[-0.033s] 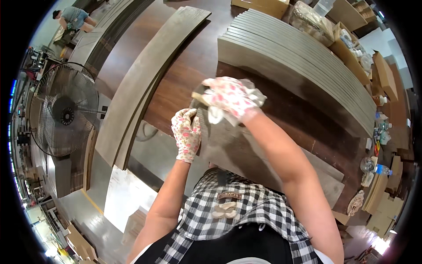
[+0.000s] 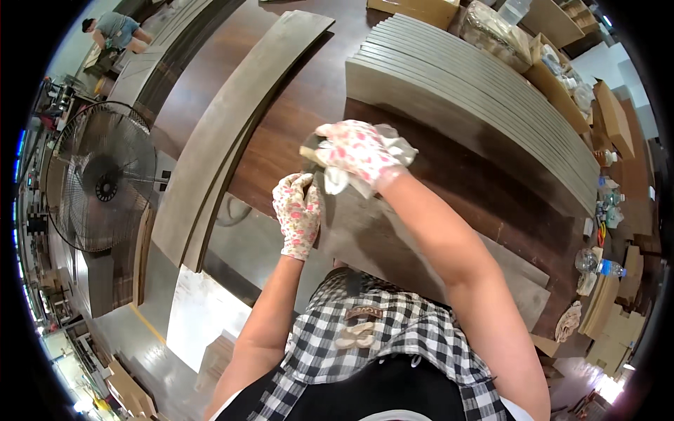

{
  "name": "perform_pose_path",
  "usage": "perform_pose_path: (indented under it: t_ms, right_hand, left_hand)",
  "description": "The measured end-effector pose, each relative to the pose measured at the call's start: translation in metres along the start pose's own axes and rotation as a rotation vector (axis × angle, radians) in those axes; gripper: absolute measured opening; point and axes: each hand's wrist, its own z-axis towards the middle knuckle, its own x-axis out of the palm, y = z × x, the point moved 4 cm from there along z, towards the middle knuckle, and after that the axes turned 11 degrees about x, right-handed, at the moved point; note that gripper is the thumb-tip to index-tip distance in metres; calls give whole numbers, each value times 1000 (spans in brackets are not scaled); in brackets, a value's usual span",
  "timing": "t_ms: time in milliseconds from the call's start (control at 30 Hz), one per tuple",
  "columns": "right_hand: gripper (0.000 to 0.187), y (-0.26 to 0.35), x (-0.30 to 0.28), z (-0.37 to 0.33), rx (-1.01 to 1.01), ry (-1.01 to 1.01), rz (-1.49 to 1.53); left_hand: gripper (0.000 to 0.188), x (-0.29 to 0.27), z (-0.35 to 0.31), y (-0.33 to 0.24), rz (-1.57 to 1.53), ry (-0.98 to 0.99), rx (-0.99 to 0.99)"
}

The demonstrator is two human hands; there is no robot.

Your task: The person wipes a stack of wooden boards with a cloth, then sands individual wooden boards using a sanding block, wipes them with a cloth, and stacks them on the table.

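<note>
A long grey-brown board (image 2: 372, 235) lies on the dark brown tabletop in front of me. My left hand (image 2: 298, 216), in a white glove with a pink floral print, curls its fingers around the board's left end. My right hand (image 2: 357, 151), gloved the same way, bears down near that end with a crumpled white cloth (image 2: 399, 145) bunched in it. A small tan piece (image 2: 307, 152) pokes out beside the right fingertips; its kind cannot be made out. The right palm and part of the board's end are hidden.
Beyond my right hand stands a row of stacked grey boards (image 2: 463, 105). Two more boards (image 2: 232, 112) lie to the left. A black fan (image 2: 105, 179) stands at far left. Cardboard boxes (image 2: 554, 70) and plastic bottles (image 2: 611, 269) line the right; a person (image 2: 116, 31) bends at upper left.
My right hand and its cloth have shifted slightly to the left along the board's end. The left hand keeps its place.
</note>
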Motion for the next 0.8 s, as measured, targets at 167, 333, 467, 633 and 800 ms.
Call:
perform_pose_path:
  t_ms: [167,333,467,633,800]
  right_hand:
    - [32,-6,-5,-27,14,-17,44]
    - [43,-116,-45,-164,133,-53,-60]
    - [42,-207,-75,-289,537,-64,-141]
    - [39,-294,-114,-416,1162,-41,-73]
    - [46,-347,-115,-522,1322,-554,-41]
  left_hand:
    - [19,-17,4,14,75,22,44]
    - [19,-20,6,25,89,24,60]
    - [17,-25,12,38,88,15,98]
    - [18,-29,20,55,136,44,98]
    - [22,-26,27,81,149,106,58]
